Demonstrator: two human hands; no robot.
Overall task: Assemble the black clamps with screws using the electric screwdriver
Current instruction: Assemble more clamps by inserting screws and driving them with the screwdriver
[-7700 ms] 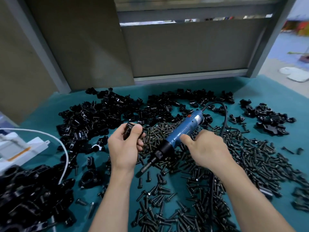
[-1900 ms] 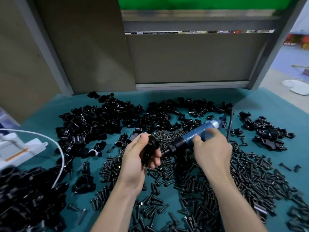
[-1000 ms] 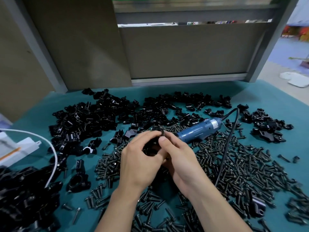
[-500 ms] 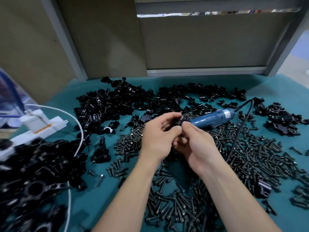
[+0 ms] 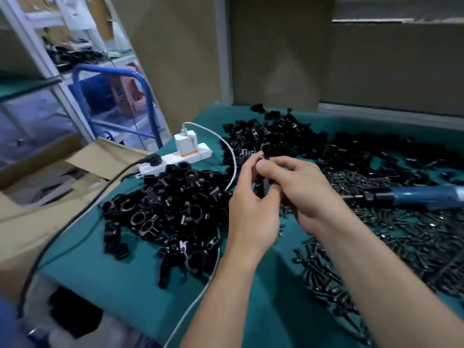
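My left hand [image 5: 251, 209] and my right hand [image 5: 301, 189] meet above the green table, both closed around one small black clamp [image 5: 265, 183] that is mostly hidden by the fingers. The blue electric screwdriver [image 5: 411, 194] lies on the table to the right, untouched, its black tip pointing left toward my hands. Loose black screws [image 5: 401, 237] cover the table at the right. A heap of black clamps [image 5: 170, 209] sits left of my hands, and another heap of clamps [image 5: 276, 131] lies behind them.
A white power strip [image 5: 175, 159] with a white charger and cable sits at the table's left edge, and a black cord [image 5: 75, 219] runs off it. An open cardboard box [image 5: 50, 172] stands left of the table, a blue metal frame [image 5: 113, 96] behind it.
The view has swung left, bringing the box and power strip into sight. Earlier my right hand let go of the screwdriver and joined my left hand on the clamp.
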